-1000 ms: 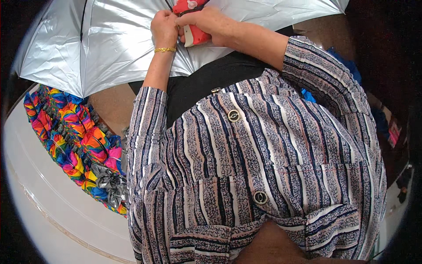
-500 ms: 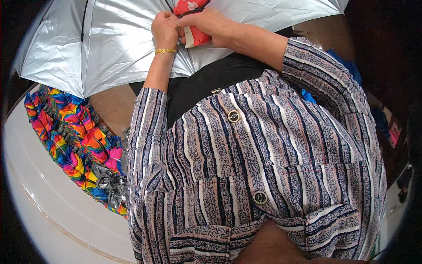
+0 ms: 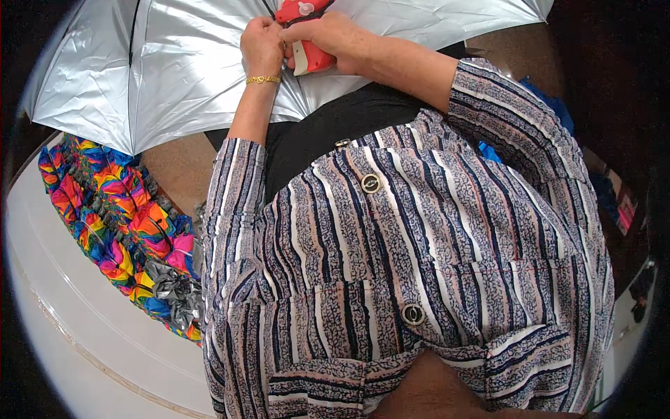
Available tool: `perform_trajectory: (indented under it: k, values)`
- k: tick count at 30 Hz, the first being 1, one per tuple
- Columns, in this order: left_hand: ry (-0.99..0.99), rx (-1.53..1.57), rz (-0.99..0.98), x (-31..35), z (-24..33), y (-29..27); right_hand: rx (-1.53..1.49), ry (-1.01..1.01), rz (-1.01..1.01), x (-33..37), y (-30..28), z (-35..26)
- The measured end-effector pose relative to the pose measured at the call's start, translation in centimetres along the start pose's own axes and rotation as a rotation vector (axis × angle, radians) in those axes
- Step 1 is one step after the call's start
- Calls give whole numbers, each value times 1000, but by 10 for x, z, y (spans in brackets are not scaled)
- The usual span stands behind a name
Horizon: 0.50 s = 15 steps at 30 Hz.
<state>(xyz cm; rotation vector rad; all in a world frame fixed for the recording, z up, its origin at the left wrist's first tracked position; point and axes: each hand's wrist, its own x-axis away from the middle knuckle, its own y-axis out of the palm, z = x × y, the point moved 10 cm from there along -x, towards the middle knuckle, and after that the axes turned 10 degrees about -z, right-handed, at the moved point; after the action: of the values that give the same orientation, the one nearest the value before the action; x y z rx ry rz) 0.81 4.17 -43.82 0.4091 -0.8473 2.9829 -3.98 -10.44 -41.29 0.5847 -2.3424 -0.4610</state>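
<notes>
A silver-lined umbrella (image 3: pixel 185 80) lies spread open across my lap, its dark ribs showing on this side. My right hand (image 3: pixel 331 38) is wrapped around a red hand-held tool (image 3: pixel 317 59) with a pale strip on one edge and black parts; its exact kind is not clear. Close against it, my left hand (image 3: pixel 262 49) has its fingers pinched together near a dark rib (image 3: pixel 267 8). Whatever lies between those fingertips is too small to make out. Both hands are near the top of the view and touch or nearly touch each other.
Bundled rainbow-coloured folded umbrellas (image 3: pixel 132 202) are piled at my left, with crumpled silver fabric (image 3: pixel 178 293) among them. Beside them curves a white surface (image 3: pixel 84 335). Blue material (image 3: pixel 548 101) lies on the right, past my sleeve. Brown floor (image 3: pixel 171 171) shows below the umbrella.
</notes>
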Motion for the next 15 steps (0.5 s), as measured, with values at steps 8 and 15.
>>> perform_trajectory:
  k: [8,15]
  values:
    - [-5,18,22,1,0,0,-42,6,1,-6,-1,5]
    - [-5,-39,23,1,3,-2,-50,-13,-12,-8,-1,6]
